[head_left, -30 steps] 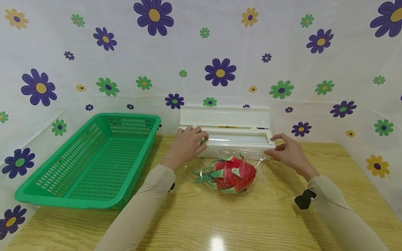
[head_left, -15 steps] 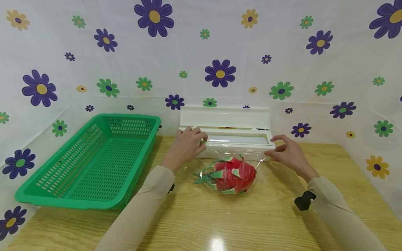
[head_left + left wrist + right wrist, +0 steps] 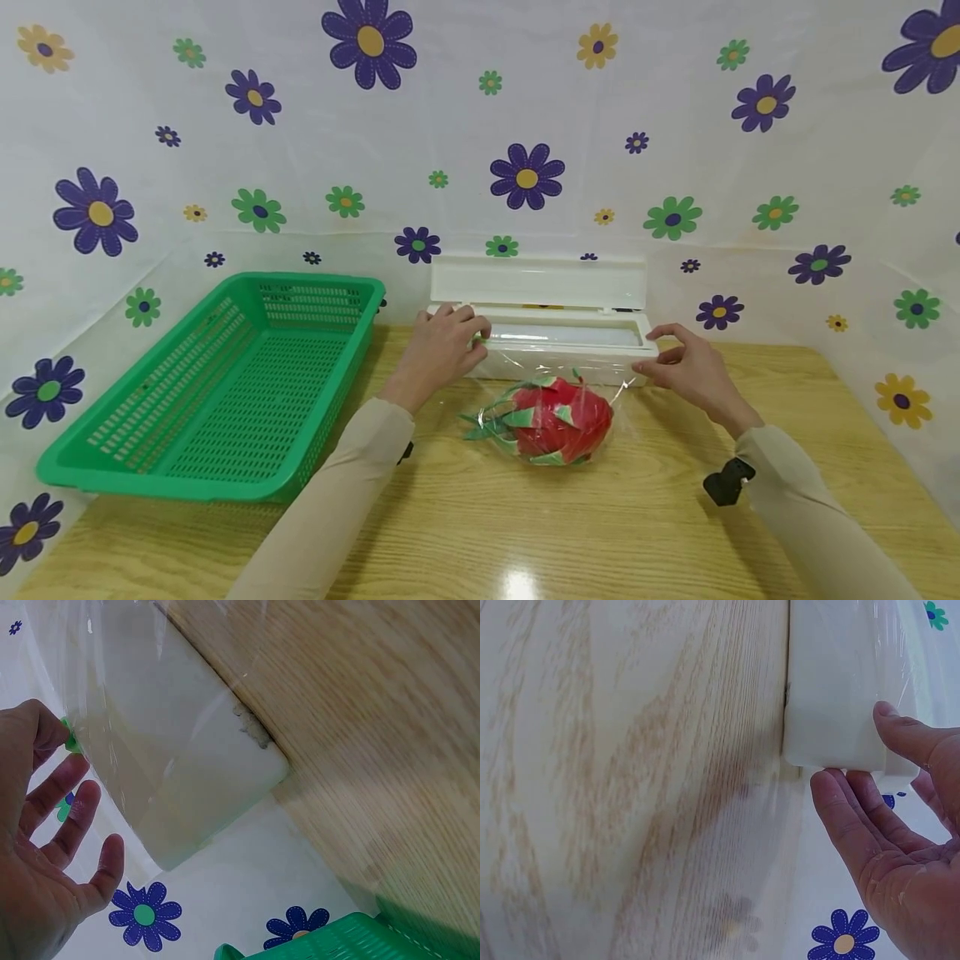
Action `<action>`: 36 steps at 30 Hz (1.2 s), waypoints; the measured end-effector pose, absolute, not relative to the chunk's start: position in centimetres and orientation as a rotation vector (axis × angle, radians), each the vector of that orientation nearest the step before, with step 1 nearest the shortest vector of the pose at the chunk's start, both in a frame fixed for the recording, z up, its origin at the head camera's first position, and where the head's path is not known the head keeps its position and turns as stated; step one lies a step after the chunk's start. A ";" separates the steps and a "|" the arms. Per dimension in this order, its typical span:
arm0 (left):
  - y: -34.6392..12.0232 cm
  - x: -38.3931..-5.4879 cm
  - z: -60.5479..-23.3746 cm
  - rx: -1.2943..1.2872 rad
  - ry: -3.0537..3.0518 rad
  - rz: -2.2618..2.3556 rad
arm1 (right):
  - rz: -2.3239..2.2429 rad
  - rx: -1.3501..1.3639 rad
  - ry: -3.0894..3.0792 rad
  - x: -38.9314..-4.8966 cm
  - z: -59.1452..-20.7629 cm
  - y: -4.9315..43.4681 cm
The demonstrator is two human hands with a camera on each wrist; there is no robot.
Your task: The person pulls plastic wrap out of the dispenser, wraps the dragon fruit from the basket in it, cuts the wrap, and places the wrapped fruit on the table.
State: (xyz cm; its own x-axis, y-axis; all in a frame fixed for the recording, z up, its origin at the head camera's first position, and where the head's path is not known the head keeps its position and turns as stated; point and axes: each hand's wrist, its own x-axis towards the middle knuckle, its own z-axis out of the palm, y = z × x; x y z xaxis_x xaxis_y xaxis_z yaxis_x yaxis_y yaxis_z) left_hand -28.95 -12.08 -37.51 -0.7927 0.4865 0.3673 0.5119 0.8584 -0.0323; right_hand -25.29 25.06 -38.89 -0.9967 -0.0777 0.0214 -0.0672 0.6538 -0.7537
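Observation:
A white cling film dispenser (image 3: 592, 364) lies along the back of the table, its lid (image 3: 536, 282) tipped up and a film roll (image 3: 570, 335) inside. Clear film stretches from its front over a red dragon fruit (image 3: 570, 421) with green tips. At the dispenser's left part, my left hand (image 3: 438, 350) pinches a small green slider (image 3: 71, 736) on the front edge; the other fingers stand loosely apart. My right hand (image 3: 693, 371) holds the dispenser's right end, thumb on the front corner and fingers against the end face, as the right wrist view shows.
A large green plastic basket (image 3: 326, 433) with slotted walls stands on the left of the wooden table (image 3: 600, 533). Behind the dispenser hangs a white sheet (image 3: 450, 108) printed with flowers. Black wrist cameras (image 3: 727, 482) sit on the sleeves.
My left hand has slid slightly to the left along the dispenser's edge with the green slider. The right hand, the dispenser and the dragon fruit have stayed in place.

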 end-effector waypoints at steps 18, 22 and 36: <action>-12.3 -28.8 -37.5 -0.731 -2.657 -0.111 | -1.318 -0.140 2.840 -25.3 -38.9 25.0; -12.3 -28.8 -37.5 -0.726 -2.658 -0.107 | -1.312 -0.139 2.843 -25.4 -39.0 25.1; -12.4 -28.4 -37.3 -0.717 -2.654 -0.096 | -1.301 -0.143 2.844 -25.4 -38.9 25.2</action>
